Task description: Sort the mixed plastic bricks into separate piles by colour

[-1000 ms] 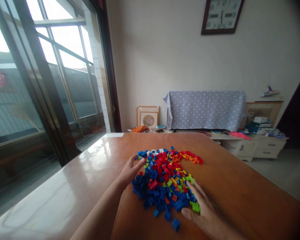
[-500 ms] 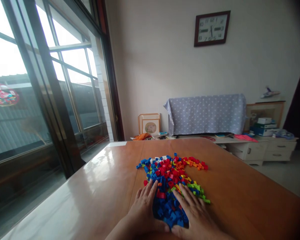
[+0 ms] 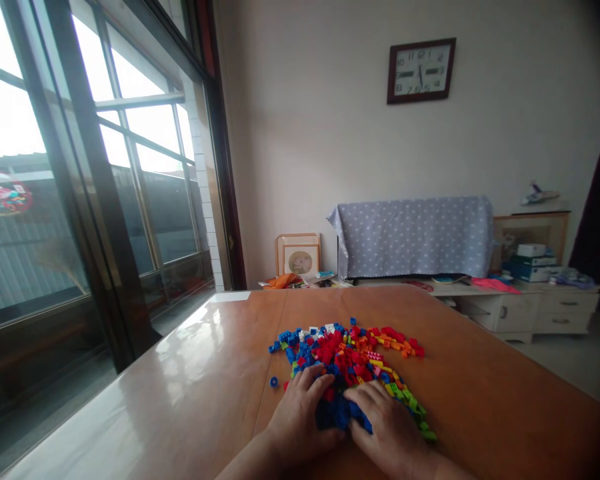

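My left hand point(image 3: 304, 412) curves around the near left side of a heap of toy building bricks, its fingers bent over the blue building bricks point(image 3: 333, 415). From the other side my right hand point(image 3: 386, 423) cups the same blue bricks, with some showing between its thumb and fingers. The two thumbs lie close to each other at the near edge. Just beyond the fingers lie red building bricks point(image 3: 334, 347). Green building bricks point(image 3: 414, 405) trail past the right hand. Part of the blue group is hidden under both hands.
Orange building bricks point(image 3: 395, 344) spread to the far right of the heap, and white building bricks point(image 3: 325, 329) sit at its back. A single blue brick point(image 3: 273, 382) lies apart on the left. The brown table point(image 3: 480, 387) reflects window light.
Both hands, spread wide before, have drawn in and curled around the blue bricks, which are squeezed into a smaller patch. A lone blue brick now shows left of the heap. The view has tilted slightly upward.
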A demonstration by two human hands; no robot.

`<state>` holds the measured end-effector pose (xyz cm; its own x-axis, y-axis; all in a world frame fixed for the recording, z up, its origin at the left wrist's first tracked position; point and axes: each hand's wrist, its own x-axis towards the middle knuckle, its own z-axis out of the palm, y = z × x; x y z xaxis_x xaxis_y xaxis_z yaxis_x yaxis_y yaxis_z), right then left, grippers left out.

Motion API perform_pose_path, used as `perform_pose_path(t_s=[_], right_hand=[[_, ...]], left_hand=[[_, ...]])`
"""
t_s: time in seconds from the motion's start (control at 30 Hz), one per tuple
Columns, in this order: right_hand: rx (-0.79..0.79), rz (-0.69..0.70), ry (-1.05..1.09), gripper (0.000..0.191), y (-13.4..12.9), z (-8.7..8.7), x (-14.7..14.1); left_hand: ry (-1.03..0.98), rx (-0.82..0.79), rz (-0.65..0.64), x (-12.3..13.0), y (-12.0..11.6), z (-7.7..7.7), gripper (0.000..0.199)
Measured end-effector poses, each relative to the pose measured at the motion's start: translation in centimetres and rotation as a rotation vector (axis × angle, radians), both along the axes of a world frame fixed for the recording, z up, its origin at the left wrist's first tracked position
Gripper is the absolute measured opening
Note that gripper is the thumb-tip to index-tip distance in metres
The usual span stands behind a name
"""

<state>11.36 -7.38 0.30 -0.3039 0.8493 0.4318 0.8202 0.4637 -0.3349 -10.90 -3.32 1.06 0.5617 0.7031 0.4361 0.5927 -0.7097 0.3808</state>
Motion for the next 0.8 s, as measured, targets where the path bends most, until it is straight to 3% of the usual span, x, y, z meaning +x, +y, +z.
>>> perform_pose_path(t_s=[0.23,0.37,0.5,0.63,0.8], right_hand=[[0.108,-0.023,0.075,0.034,5.5,1.8,-0.1],[0.122,-0.082,0.135,0.031,9.7,2.2,0.7],[0.111,-0.139,0.202,0.039,12.1,2.1,2.1],[0.1,-0.171,0.282,0.04,11.3,2.0,4.5],[0.005,-0.23,0.334,0.046,6.0,0.0,8.8]], left_hand=[[0.029,0.088,0.059,3.0,4.2,1.8,0.069],[0.055,0.09,0.197,4.1,7.0,2.7,0.057],[0.063,0.057,0.37,4.7,8.8,2.9,0.063],[0.033,0.053,0.48,4.8,8.8,3.3,0.059],[0.049,0.042,0.546,2.9,5.8,2.9,0.063]])
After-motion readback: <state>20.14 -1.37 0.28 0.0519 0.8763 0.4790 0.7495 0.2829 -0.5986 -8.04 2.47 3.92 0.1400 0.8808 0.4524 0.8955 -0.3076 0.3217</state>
